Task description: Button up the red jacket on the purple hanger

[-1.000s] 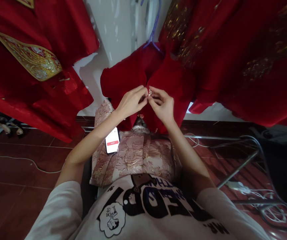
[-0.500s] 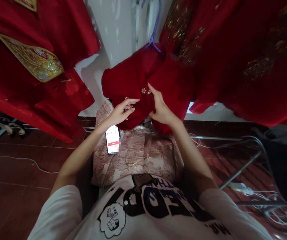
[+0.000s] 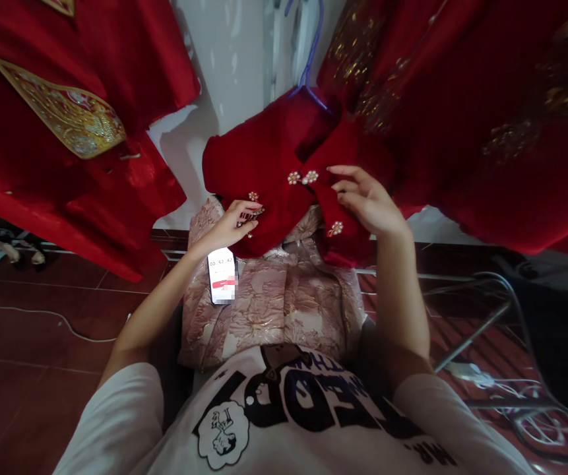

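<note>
red jacket point(image 3: 284, 165): hangs on a purple hanger point(image 3: 308, 63) against the white wall, straight ahead, between other red garments; its lower front is held out by both hands.
top clasp: the pair of flower buttons point(image 3: 303, 177) now sits joined and uncovered at the chest; a second ago both hands were pinched together right on that spot.
left hand point(image 3: 231, 223): has dropped to the jacket's lower left edge, fingers curled around a small gold-and-pearl ornament point(image 3: 254, 210) there, grasping cloth and ornament together.
right hand point(image 3: 367, 201): has swung out to the right front panel, fingers loosely bent around the fabric edge, holding it lightly rather than clenched; another flower button point(image 3: 334, 228) shows just below it.
what the change suggests: the upper fastening looks finished, and the hands seem to have gone on to the lower buttons, a judgement from where they rest.
underneath: a pink brocade garment point(image 3: 268, 303) lies below the jacket, with a phone point(image 3: 222, 276) lying on it near the left wrist.
around: embroidered red robe point(image 3: 56, 119) hanging at left, more red garments point(image 3: 486, 112) at right, crowding the jacket's right sleeve; cables and a metal rack point(image 3: 481, 330) on the dark tiled floor.
in the way: nothing covers the buttons; the neighbouring cloth on the right presses close.
</note>
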`<control>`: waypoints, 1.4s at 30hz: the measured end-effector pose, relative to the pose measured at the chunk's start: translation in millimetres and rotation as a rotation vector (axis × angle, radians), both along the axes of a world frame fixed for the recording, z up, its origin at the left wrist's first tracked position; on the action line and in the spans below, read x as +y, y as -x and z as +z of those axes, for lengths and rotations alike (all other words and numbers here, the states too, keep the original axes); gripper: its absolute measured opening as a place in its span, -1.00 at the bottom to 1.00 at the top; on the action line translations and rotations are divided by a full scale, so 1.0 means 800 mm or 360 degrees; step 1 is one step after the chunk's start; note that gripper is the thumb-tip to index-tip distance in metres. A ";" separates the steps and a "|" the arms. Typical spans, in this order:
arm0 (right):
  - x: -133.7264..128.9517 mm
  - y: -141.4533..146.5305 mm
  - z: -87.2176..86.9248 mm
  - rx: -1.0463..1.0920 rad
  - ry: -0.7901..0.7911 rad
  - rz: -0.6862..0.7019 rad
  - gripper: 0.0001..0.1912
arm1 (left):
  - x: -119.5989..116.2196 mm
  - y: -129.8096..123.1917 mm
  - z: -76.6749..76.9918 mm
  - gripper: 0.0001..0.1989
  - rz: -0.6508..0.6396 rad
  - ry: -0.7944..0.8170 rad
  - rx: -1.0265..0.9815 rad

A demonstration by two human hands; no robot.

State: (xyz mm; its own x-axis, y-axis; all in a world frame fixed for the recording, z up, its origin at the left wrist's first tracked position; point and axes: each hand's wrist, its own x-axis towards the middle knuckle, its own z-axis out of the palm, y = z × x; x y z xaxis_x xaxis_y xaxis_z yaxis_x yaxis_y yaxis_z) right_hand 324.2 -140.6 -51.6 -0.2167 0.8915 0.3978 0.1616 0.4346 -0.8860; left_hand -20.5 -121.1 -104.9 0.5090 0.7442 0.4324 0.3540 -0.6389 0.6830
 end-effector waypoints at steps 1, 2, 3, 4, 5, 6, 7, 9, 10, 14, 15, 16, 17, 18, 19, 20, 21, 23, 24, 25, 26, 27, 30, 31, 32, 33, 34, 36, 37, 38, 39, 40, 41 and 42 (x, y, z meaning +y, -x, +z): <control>-0.002 0.003 0.002 0.0033 0.0006 0.0003 -0.43 | 0.000 -0.002 -0.002 -0.65 -0.0018 0.0028 -0.0016; -0.004 0.008 0.003 0.0054 0.0008 0.0009 -0.43 | 0.000 -0.003 -0.003 -0.64 -0.0037 0.0059 -0.0033; -0.005 0.015 0.002 0.0060 0.0004 0.0020 -0.43 | 0.000 -0.005 -0.003 -0.62 -0.0053 0.0087 -0.0050; -0.005 0.024 -0.001 0.0057 -0.0002 0.0031 -0.44 | 0.001 -0.006 -0.003 -0.60 -0.0061 0.0109 -0.0067; -0.005 0.034 -0.005 0.0046 -0.0009 0.0039 -0.46 | 0.001 -0.006 -0.004 -0.58 -0.0059 0.0123 -0.0083; -0.003 0.046 -0.010 0.0032 -0.0020 0.0040 -0.49 | 0.002 -0.006 -0.004 -0.56 -0.0048 0.0130 -0.0098; -0.001 0.058 -0.017 0.0018 -0.0030 0.0025 -0.54 | 0.002 -0.007 -0.004 -0.56 -0.0036 0.0134 -0.0109; 0.004 0.082 -0.029 -0.0006 -0.0078 -0.0044 -0.66 | 0.003 -0.007 -0.004 -0.57 -0.0018 0.0144 -0.0120; 0.007 0.092 -0.035 -0.0018 -0.0105 -0.0094 -0.72 | 0.003 -0.008 -0.004 -0.57 -0.0011 0.0148 -0.0123; 0.010 0.121 -0.049 -0.0078 -0.0162 -0.0299 -0.86 | 0.002 -0.012 -0.004 -0.59 0.0040 0.0128 -0.0171; 0.006 0.124 -0.049 -0.0117 -0.0187 -0.0346 -0.86 | 0.003 -0.013 -0.004 -0.60 0.0055 0.0120 -0.0198; 0.001 0.127 -0.048 -0.0181 -0.0232 -0.0398 -0.85 | 0.003 -0.013 -0.004 -0.61 0.0067 0.0116 -0.0225; -0.005 0.128 -0.045 -0.0267 -0.0297 -0.0462 -0.83 | 0.004 -0.014 -0.004 -0.61 0.0077 0.0112 -0.0247; -0.013 0.130 -0.042 -0.0366 -0.0374 -0.0535 -0.82 | 0.005 -0.014 -0.004 -0.62 0.0086 0.0105 -0.0262; -0.021 0.133 -0.038 -0.0465 -0.0451 -0.0608 -0.82 | 0.006 -0.015 -0.003 -0.62 0.0093 0.0097 -0.0270; -0.028 0.136 -0.035 -0.0558 -0.0514 -0.0672 -0.83 | 0.006 -0.015 -0.003 -0.63 0.0098 0.0089 -0.0271; -0.035 0.140 -0.033 -0.0638 -0.0554 -0.0717 -0.84 | 0.007 -0.015 -0.003 -0.63 0.0101 0.0082 -0.0270; -0.043 0.149 -0.035 -0.0763 -0.0547 -0.0755 -0.83 | 0.007 -0.015 -0.001 -0.64 0.0100 0.0078 -0.0263; -0.044 0.153 -0.038 -0.0817 -0.0522 -0.0768 -0.80 | 0.006 -0.015 0.000 -0.64 0.0098 0.0083 -0.0262; -0.044 0.157 -0.043 -0.0865 -0.0498 -0.0788 -0.77 | 0.005 -0.015 0.001 -0.64 0.0095 0.0088 -0.0264; -0.042 0.160 -0.048 -0.0908 -0.0476 -0.0814 -0.74 | 0.004 -0.015 0.002 -0.65 0.0094 0.0091 -0.0270; -0.039 0.162 -0.054 -0.0941 -0.0457 -0.0839 -0.75 | 0.003 -0.015 0.003 -0.65 0.0095 0.0091 -0.0275; -0.030 0.161 -0.064 -0.0975 -0.0419 -0.0852 -0.87 | 0.000 -0.015 0.007 -0.66 0.0114 0.0074 -0.0262; -0.028 0.159 -0.064 -0.0961 -0.0425 -0.0835 -0.90 | 0.000 -0.015 0.007 -0.66 0.0123 0.0066 -0.0252; -0.026 0.157 -0.063 -0.0927 -0.0444 -0.0802 -0.90 | 0.000 -0.014 0.008 -0.66 0.0133 0.0060 -0.0249; -0.025 0.154 -0.061 -0.0875 -0.0469 -0.0753 -0.89 | 0.001 -0.014 0.008 -0.66 0.0142 0.0057 -0.0255; -0.025 0.152 -0.058 -0.0807 -0.0491 -0.0691 -0.87 | 0.001 -0.014 0.008 -0.66 0.0150 0.0056 -0.0269; -0.024 0.149 -0.052 -0.0645 -0.0489 -0.0559 -0.85 | 0.002 -0.014 0.007 -0.66 0.0157 0.0061 -0.0297; -0.024 0.149 -0.050 -0.0559 -0.0461 -0.0497 -0.84 | 0.003 -0.014 0.006 -0.66 0.0153 0.0062 -0.0305; -0.024 0.149 -0.048 -0.0473 -0.0422 -0.0447 -0.83 | 0.004 -0.014 0.005 -0.66 0.0145 0.0061 -0.0309; -0.023 0.150 -0.048 -0.0386 -0.0381 -0.0414 -0.83 | 0.004 -0.014 0.005 -0.66 0.0136 0.0058 -0.0314; -0.023 0.151 -0.048 -0.0299 -0.0345 -0.0397 -0.83 | 0.005 -0.013 0.004 -0.66 0.0133 0.0053 -0.0318; -0.022 0.152 -0.048 -0.0222 -0.0320 -0.0388 -0.84 | 0.005 -0.013 0.003 -0.67 0.0137 0.0049 -0.0324; -0.022 0.153 -0.049 -0.0164 -0.0310 -0.0389 -0.86 | 0.006 -0.013 0.003 -0.66 0.0151 0.0046 -0.0333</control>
State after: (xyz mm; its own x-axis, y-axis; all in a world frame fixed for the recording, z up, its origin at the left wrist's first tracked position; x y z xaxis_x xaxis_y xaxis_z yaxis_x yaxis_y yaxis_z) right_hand 201.9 -157.9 -90.5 -0.0536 0.8315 0.5529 0.3667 0.5314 -0.7636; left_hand -10.1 -116.6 -102.9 0.3380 0.7979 0.4991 0.2604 -0.5889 0.7651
